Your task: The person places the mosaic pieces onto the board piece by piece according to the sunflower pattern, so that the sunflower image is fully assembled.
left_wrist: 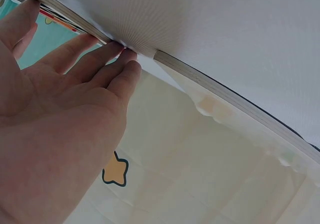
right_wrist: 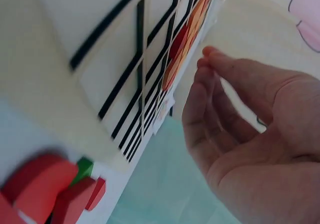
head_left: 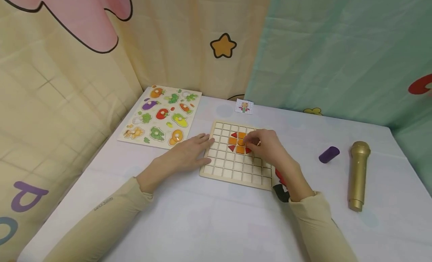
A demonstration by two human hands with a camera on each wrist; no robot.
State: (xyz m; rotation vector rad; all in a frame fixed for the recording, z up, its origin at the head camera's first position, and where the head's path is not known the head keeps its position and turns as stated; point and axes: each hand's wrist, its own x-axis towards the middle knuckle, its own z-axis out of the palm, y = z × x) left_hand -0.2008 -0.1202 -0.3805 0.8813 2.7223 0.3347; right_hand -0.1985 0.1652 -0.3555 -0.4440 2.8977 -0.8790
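A square wooden grid board [head_left: 228, 174] lies on the table, with orange and red pieces [head_left: 240, 149] in a flower-like pattern on it. My left hand [head_left: 183, 154] rests at the board's left edge, fingers extended and touching it. My right hand [head_left: 270, 147] is over the pattern, its thumb and fingertips brought together beside the orange round piece [head_left: 240, 142]. In the right wrist view those fingertips [right_wrist: 207, 57] look close to the board's face; whether a small piece is between them cannot be made out. The right hand hides part of the pattern.
A vegetable peg puzzle [head_left: 155, 117] lies at the back left. Behind the board is a small pattern card [head_left: 244, 106]. Loose red and green pieces [right_wrist: 45, 176] lie by the board's right side. Farther right are a purple cylinder [head_left: 329, 154] and a gold microphone [head_left: 359, 175].
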